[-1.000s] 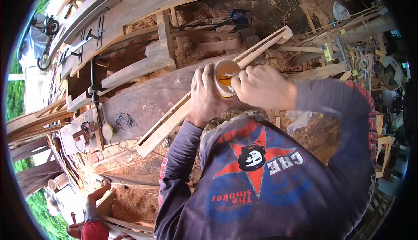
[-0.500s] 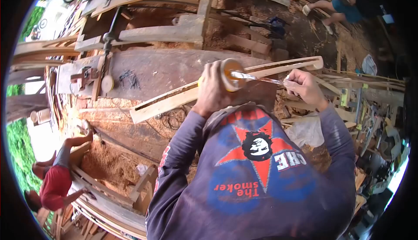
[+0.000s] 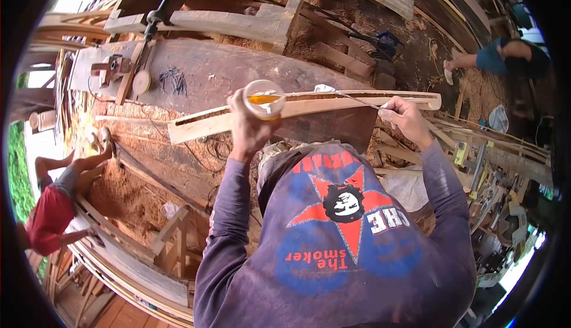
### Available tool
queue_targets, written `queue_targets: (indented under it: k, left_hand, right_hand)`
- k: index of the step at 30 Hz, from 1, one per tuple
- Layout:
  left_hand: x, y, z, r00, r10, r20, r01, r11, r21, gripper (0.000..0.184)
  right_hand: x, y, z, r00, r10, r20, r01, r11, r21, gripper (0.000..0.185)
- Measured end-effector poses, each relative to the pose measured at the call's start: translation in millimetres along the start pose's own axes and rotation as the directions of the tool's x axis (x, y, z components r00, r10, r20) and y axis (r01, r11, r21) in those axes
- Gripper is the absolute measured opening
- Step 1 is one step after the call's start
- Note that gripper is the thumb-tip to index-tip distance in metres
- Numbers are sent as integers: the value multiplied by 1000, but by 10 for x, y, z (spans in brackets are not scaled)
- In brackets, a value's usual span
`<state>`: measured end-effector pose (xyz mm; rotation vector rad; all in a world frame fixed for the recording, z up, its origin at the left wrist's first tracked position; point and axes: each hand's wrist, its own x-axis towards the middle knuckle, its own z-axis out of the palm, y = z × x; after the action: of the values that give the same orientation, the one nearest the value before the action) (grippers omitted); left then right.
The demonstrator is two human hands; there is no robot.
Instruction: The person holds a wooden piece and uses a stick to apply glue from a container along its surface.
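My left hand (image 3: 245, 131) is wrapped round a clear jar (image 3: 275, 109) with amber liquid in it, its open mouth facing me. In my right hand (image 3: 405, 117), the thumb and fingers pinch the thin handle of a spoon (image 3: 357, 99). The spoon's whitish, shiny end points left and lies over the far edge of a long pale wooden piece (image 3: 309, 106). A dark slot runs along that piece, which crosses the bench in front of me. The jar is held over its left half, hiding part of the slot.
The dark plank bench (image 3: 202, 66) carries a power tool (image 3: 108, 71), a round disc (image 3: 141, 82) and black strands (image 3: 173, 81). Sawdust covers the ground. A person in a red shirt (image 3: 52, 218) is at lower left; another person's legs (image 3: 467, 60) show at upper right.
The spoon has come out of the jar and is now over the slotted wooden piece. My left hand has moved left with the jar, away from the spoon.
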<state>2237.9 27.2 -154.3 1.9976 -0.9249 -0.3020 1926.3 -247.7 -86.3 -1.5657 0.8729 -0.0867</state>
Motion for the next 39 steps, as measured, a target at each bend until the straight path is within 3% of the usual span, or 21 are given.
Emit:
queue_targets:
  k: [2, 4, 5, 9, 11, 15, 18, 21, 22, 23, 25, 28, 34, 39]
  left_hand:
    - [-153, -266, -196, 991, -65, -119, 47, 989, -142, 98]
    - [-318, -357, -473, 961, -201, -187, 152, 957, -248, 96]
    - [-399, -384, -649, 954, -187, -234, 163, 979, -120, 96]
    - [-799, -646, -991, 878, -337, -340, 303, 941, -151, 95]
    - [-929, -630, -1090, 868, -338, -362, 323, 941, -104, 93]
    - [-1071, -616, -1121, 856, -351, -380, 355, 933, -62, 90]
    - [-1150, -598, -1074, 845, -362, -393, 363, 929, -77, 89]
    - [-1197, -621, -1052, 830, -374, -414, 348, 927, -141, 89]
    - [-1217, -626, -1052, 824, -375, -424, 339, 927, -162, 88]
    - [-1237, -623, -1062, 817, -384, -430, 343, 923, -172, 88]
    - [-1254, -622, -1102, 810, -403, -427, 336, 914, -227, 88]
    - [-1359, -760, -1171, 794, -398, -460, 340, 917, -207, 87]
    - [-1659, -992, -1415, 711, -429, -557, 370, 902, -222, 85]
    - [-2051, -1195, -1607, 634, -472, -613, 449, 870, -206, 86]
  right_hand:
    - [175, 131, 83, 999, 13, 34, -12, 1000, -19, 16]
    - [345, 306, 164, 1000, 13, 26, -7, 982, -190, 18]
    - [413, 367, 186, 999, 40, 36, -32, 980, -196, 20]
    - [615, 576, 321, 997, -14, 80, 32, 974, -224, 20]
    - [639, 519, 385, 995, 65, 76, -43, 964, -262, 20]
    - [742, 717, 330, 997, 9, 74, 22, 910, -413, 18]
    - [753, 728, 166, 993, -106, 48, 113, 794, -597, 19]
    - [583, 340, 78, 958, -272, 84, 184, 365, -913, 16]
    - [587, 249, 100, 957, -273, 94, 190, 352, -916, 16]
    - [596, 179, 125, 954, -245, 175, 231, 222, -947, 14]
    - [616, -106, 363, 932, -188, 308, 315, 5, -949, 10]
    - [845, -490, 894, 868, -173, 465, 452, -112, -885, 11]
    - [1238, -1200, 2258, 743, -152, 652, 638, -135, -758, 12]
    - [1348, -1325, 2727, 665, -82, 743, 710, -240, -662, 15]
